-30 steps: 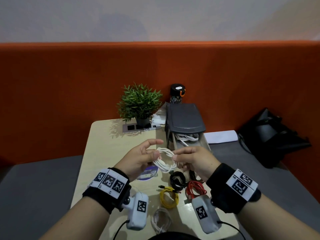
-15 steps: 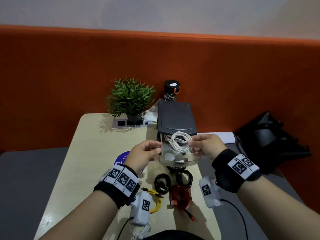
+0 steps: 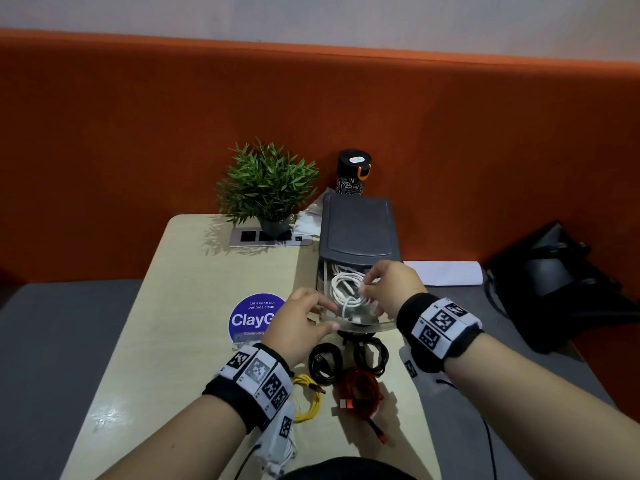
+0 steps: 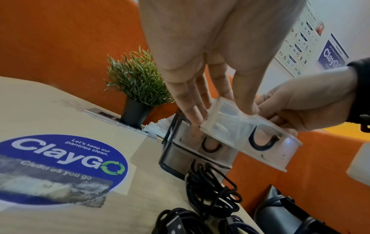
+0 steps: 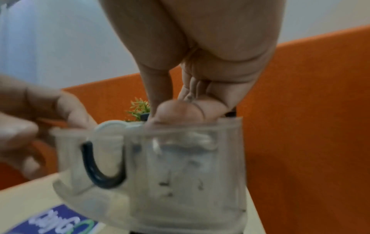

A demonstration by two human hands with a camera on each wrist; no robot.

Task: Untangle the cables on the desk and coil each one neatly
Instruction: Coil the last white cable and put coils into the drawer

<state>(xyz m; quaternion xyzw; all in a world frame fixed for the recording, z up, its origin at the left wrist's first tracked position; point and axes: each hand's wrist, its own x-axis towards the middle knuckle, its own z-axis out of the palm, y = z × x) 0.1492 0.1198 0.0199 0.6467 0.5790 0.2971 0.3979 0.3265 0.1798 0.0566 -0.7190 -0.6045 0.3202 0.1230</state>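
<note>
The white coil (image 3: 346,292) sits in the open clear drawer (image 3: 367,326), right hand (image 3: 391,289) pinching it, left hand (image 3: 298,320) open, fingers straight on the drawer's edge. At 6 o'clock on the counter (image 3: 180,306), black (image 3: 325,362), yellow (image 3: 308,400) and red (image 3: 360,393) coils look done but unstored.

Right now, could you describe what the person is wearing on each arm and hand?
Both hands, left hand and right hand, are bare. Each wrist wears a black band carrying white black-patterned square markers, and a small white camera unit with a thin black cable hangs beneath.
</note>
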